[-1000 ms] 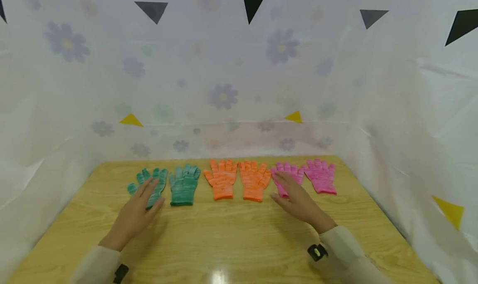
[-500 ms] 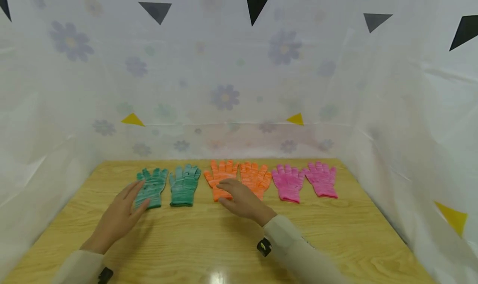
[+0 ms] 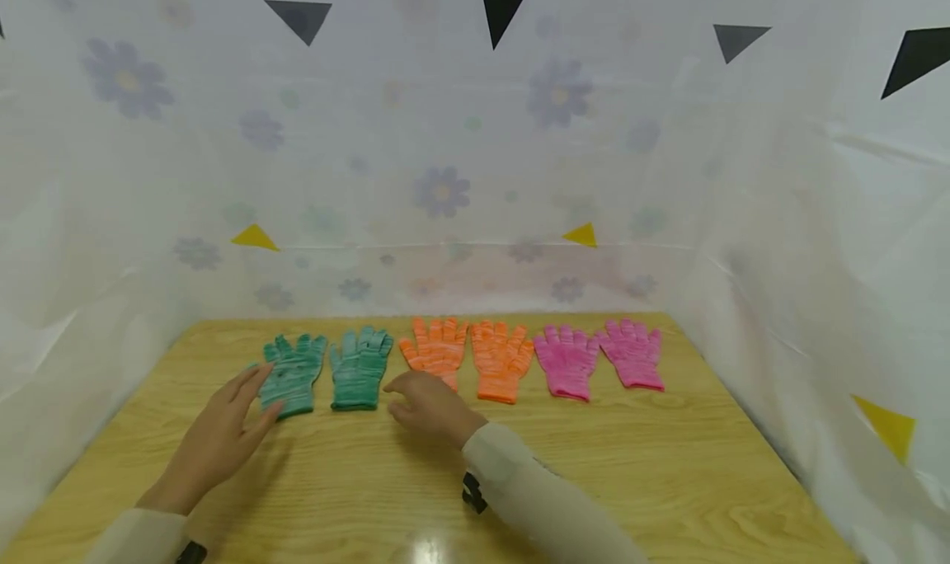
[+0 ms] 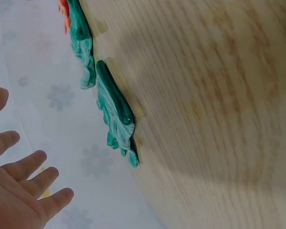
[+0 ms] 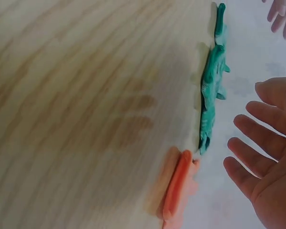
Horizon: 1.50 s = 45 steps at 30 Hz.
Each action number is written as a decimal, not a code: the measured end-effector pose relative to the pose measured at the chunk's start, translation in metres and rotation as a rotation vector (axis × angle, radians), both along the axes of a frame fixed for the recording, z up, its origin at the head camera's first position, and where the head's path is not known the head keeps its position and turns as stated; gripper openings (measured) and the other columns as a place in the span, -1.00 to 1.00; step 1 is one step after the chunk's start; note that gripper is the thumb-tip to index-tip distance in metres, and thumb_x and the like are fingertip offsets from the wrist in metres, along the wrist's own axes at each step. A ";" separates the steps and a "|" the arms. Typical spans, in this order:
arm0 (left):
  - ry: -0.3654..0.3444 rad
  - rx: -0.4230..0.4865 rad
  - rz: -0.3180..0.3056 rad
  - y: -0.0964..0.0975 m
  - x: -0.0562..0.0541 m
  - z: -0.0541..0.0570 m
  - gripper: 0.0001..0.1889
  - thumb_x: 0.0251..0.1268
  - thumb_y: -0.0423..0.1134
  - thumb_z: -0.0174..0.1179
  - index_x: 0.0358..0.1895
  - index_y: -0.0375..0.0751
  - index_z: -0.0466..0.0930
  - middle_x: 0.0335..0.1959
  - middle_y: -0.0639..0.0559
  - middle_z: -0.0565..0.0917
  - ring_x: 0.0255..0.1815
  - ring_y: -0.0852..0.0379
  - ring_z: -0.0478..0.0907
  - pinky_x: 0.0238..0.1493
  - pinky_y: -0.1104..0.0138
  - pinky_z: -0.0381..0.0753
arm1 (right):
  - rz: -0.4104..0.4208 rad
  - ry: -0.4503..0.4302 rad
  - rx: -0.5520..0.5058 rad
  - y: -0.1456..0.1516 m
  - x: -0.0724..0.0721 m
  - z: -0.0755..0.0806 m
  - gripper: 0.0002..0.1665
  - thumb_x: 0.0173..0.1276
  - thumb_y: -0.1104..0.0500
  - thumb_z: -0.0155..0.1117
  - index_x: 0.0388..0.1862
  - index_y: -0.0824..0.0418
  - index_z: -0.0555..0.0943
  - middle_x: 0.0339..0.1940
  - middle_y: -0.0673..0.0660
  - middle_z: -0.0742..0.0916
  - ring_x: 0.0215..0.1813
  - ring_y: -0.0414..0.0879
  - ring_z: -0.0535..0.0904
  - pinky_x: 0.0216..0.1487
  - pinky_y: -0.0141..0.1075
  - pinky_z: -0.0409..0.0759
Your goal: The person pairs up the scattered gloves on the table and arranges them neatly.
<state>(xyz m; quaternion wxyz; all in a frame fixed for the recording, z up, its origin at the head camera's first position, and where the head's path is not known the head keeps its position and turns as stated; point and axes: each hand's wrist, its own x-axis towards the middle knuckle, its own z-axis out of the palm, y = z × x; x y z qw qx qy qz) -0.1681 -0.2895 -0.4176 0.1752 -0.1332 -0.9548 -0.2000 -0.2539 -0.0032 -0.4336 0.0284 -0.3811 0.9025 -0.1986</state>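
Three pairs of knitted gloves lie flat in a row, fingers pointing away. My left hand (image 3: 215, 436) hovers with spread fingers by the cuff of the leftmost green glove (image 3: 293, 374), covering its near-left edge. The second green glove (image 3: 359, 370) lies just right of it. Above the table, my right hand (image 3: 430, 407) hangs between that green glove and the left orange glove (image 3: 438, 350), hiding part of the orange cuff. Both wrist views show the hands apart from the gloves, fingers extended and holding nothing. The right orange glove (image 3: 502, 362) is fully visible.
Two pink gloves, the left one (image 3: 567, 362) and the right one (image 3: 632, 354), end the row on the right. The wooden table (image 3: 668, 473) is enclosed by white, flower-printed sheeting (image 3: 475, 152) at the back and sides.
My right hand has swept left from over the left pink glove, past the orange pair, toward the green pair. My left hand has drawn back slightly, down and left from the leftmost green glove.
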 end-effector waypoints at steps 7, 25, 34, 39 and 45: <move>-0.014 -0.001 -0.005 -0.001 0.001 -0.001 -0.34 0.44 -0.07 0.07 0.45 -0.34 0.12 0.32 -0.49 0.26 0.23 -0.49 0.26 0.04 -0.35 0.32 | -0.026 0.040 0.044 -0.019 -0.002 -0.010 -0.64 0.45 0.12 0.13 0.18 0.15 0.60 0.10 0.02 0.67 0.14 -0.13 0.57 0.14 -0.29 0.54; -0.037 -0.004 -0.018 -0.003 0.003 -0.007 -0.34 0.41 -0.15 0.13 0.45 -0.36 0.12 0.31 -0.53 0.24 0.21 -0.54 0.25 0.00 -0.36 0.34 | -0.144 0.128 0.069 -0.051 -0.007 -0.025 -0.86 0.33 0.19 0.25 -0.43 0.06 0.69 -0.47 -0.06 0.63 -0.28 -0.19 0.53 -0.16 -0.34 0.48; -0.066 -0.009 -0.014 -0.002 0.001 -0.005 -0.32 0.41 -0.13 0.12 0.46 -0.32 0.09 0.33 -0.53 0.21 0.23 -0.54 0.23 0.02 -0.36 0.33 | -0.171 0.113 0.099 -0.055 -0.006 -0.032 -0.90 0.32 0.08 0.31 -0.35 0.04 0.70 -0.36 -0.08 0.64 -0.22 -0.18 0.52 -0.19 -0.41 0.50; -0.053 -0.007 -0.006 -0.002 0.002 -0.001 -0.33 0.42 -0.12 0.12 0.46 -0.32 0.10 0.33 -0.53 0.23 0.23 -0.53 0.23 0.03 -0.36 0.32 | -0.154 0.110 0.105 -0.054 -0.006 -0.031 -0.87 0.31 0.05 0.33 -0.41 0.05 0.66 -0.42 -0.09 0.61 -0.29 -0.21 0.49 -0.26 -0.45 0.47; -0.092 -0.004 -0.006 -0.002 0.000 0.000 -0.29 0.46 -0.01 0.04 0.50 -0.29 0.03 0.37 -0.50 0.18 0.29 -0.51 0.18 0.09 -0.36 0.28 | -0.143 0.095 0.127 -0.055 -0.006 -0.032 -0.88 0.33 0.09 0.30 -0.37 0.09 0.66 -0.41 -0.08 0.63 -0.30 -0.23 0.52 -0.28 -0.47 0.47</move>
